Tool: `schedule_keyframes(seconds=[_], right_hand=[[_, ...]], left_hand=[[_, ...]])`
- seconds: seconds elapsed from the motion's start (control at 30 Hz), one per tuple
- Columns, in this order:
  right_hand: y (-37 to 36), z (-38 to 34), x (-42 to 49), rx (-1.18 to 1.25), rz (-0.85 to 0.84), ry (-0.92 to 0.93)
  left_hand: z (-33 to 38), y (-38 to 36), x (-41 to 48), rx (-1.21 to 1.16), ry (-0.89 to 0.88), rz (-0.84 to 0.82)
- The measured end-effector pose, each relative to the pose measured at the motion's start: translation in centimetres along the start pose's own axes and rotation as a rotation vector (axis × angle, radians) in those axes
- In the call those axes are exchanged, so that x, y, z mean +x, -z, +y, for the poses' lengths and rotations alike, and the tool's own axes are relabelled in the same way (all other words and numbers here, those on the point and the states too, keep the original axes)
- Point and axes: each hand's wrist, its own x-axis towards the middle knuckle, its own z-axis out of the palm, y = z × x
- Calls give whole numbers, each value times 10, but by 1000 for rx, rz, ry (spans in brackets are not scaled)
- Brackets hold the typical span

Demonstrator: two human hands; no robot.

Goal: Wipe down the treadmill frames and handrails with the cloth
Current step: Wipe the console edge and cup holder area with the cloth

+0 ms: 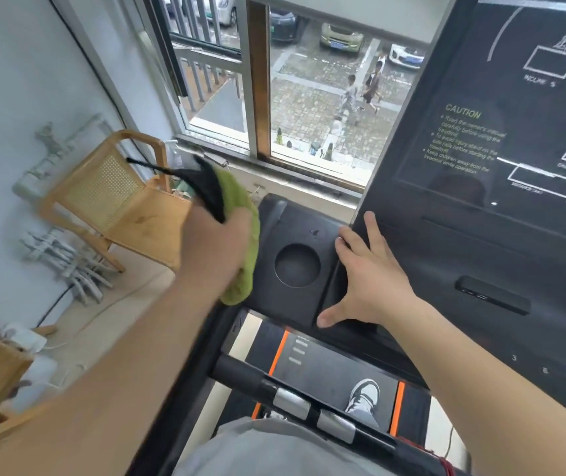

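My left hand (214, 247) is closed around the green cloth (240, 214), fingers curled tight into it, and a black strip (206, 187) of something sticks up out of the same grip; I cannot tell what it is. The cloth sits against the left edge of the treadmill's black side tray (295, 235), level with the round cup hole (297, 265). My right hand (367, 276) lies flat on the inner part of that tray, fingers spread apart and holding nothing, thumb pointing down toward the front lip, fingertips reaching the foot of the big dark console panel (515, 132). That panel fills the right side, with a caution notice and outlined boxes printed on it. Below my arms the front handrail (309, 403) crosses with two silver grip plates, and under it I see the belt (329, 365) with orange stripes and one of my shoes (364, 395) standing on it. To my left, just beside the machine, a wooden chair (113, 197) with a woven back stands close to the tray, crowding the cloth side. White pipes (65, 259) run along the wall behind it, and cables trail on the floor. Straight ahead the window (257, 80) looks down on a paved yard with parked cars and people walking.
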Motion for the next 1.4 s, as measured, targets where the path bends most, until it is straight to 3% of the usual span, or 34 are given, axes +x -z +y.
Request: schedule_keyframes(seconds=[0.07,0.13,0.2,0.43,0.57,0.67,0.77,0.93,1.03,1.13,1.2,1.27,1.33,1.4], right_hand=[[0,0,-1,0,12,9],[1,0,-2,14,27,16],[1,-1,-2,28,43,33],[2,1,0,2,57,17],[-4,5,-3,33,80,33],[-3,6,-1,43,106,55],[-2,5,0,46,119,51],[-2,7,-2,51,97,51],[-4,10,-4,64,100,69],[-1,10,-3,67,81,62],[-2,10,-2,71,84,56],[0,9,-2,81,81,48],[1,7,-1,77,85,43],[1,6,-2,69,85,41]], left_hand=[[-25,-32,-14,306,-236,-115],[-60,-66,-23,832,-452,-342],[-77,-84,-26,1128,-489,-477],[-53,-110,19,1139,-595,-572],[-78,-79,-15,1018,-662,-617],[-79,-61,0,1091,-722,-683],[-62,-87,36,1165,-738,-615],[-57,-117,26,931,-550,-441],[-81,-94,-10,995,-691,-491],[-84,-74,17,1107,-796,-640],[-73,-79,40,1103,-845,-641],[-54,-98,49,1009,-784,-540],[-40,-118,40,918,-601,-429],[-38,-130,21,882,-539,-406]])
